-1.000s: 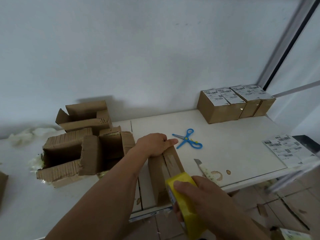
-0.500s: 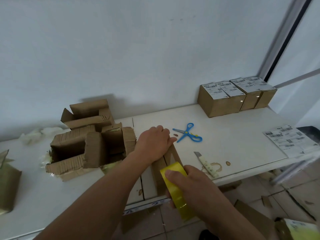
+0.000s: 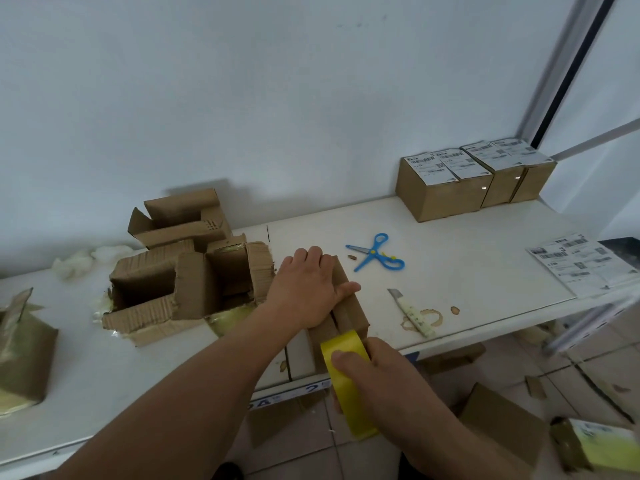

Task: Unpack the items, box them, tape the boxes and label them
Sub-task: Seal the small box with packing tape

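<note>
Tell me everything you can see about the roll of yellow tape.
The roll of yellow tape is a wide ring of glossy, slightly see-through yellow plastic tape. It stands on edge, tilted, at the near edge of the white table, partly over the floor. The right hand grips it, thumb across its outer face. Its upper end meets the near end of the small cardboard box, which the left hand presses down. Its core is hidden.

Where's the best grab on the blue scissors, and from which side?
Probably the blue scissors are best taken by the handle loops, the upper one toward the wall and the lower one to the right. They lie flat and slightly open on the table, blades pointing left. Come from above on the right side, clear of the left hand pressing the box.
</note>
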